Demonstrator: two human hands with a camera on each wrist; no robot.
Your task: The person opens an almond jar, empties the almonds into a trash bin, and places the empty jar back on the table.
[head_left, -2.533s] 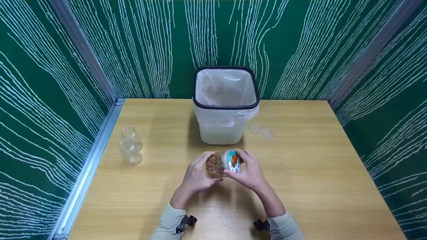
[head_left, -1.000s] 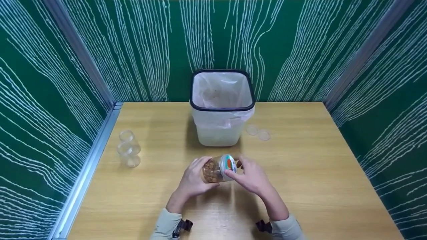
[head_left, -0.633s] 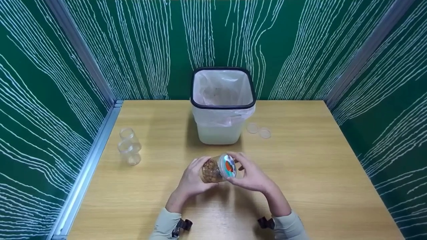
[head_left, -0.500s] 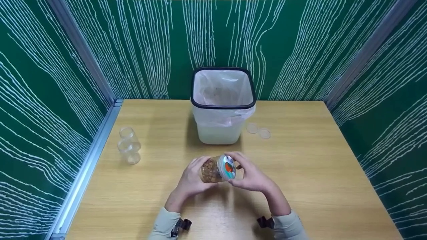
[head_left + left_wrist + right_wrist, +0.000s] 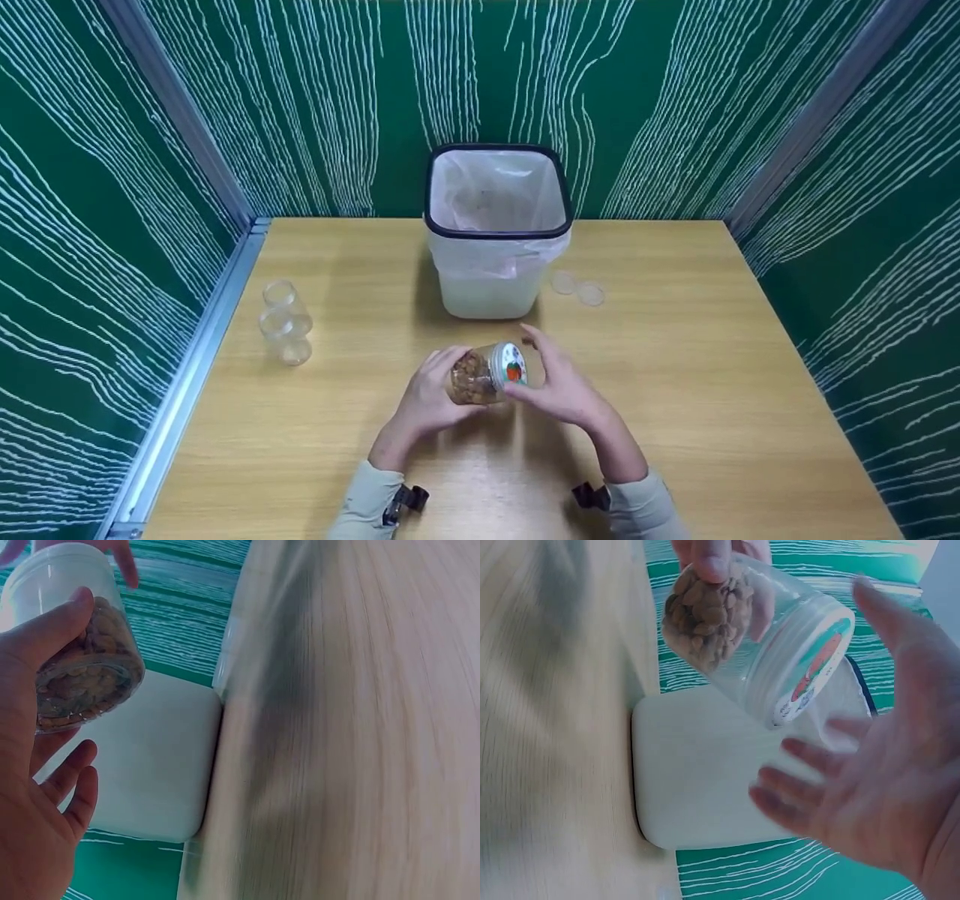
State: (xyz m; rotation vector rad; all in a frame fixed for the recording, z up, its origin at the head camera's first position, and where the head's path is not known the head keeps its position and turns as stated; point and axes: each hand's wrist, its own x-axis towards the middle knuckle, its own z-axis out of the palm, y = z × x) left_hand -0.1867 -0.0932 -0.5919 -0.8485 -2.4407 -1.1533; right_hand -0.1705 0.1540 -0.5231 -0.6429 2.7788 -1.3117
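Observation:
A transparent jar (image 5: 470,377), part filled with brown nuts that look like almonds, lies tilted on its side above the table. My left hand (image 5: 429,394) grips its body near the base; the left wrist view shows the thumb (image 5: 64,624) pressed along its wall. The jar's lid (image 5: 810,664), printed in green, white and orange, faces right and sits on the mouth. Beside the lid is my right hand (image 5: 566,390), its fingers spread and lifted away. In the right wrist view those fingers (image 5: 795,787) are blurred and hold nothing; whether the thumb touches the lid I cannot tell.
A white bin (image 5: 491,289) with a black rim and a plastic liner stands behind the hands. Several small transparent cups (image 5: 285,322) are clustered at the left. Two thin transparent discs (image 5: 590,294) lie right of the bin. Green patterned walls (image 5: 300,112) enclose the wooden table.
My right hand was gripping the lid half a second ago; its fingers have now opened away from it. The lid's orange picture has turned across the earlier frames. My left hand keeps its grip.

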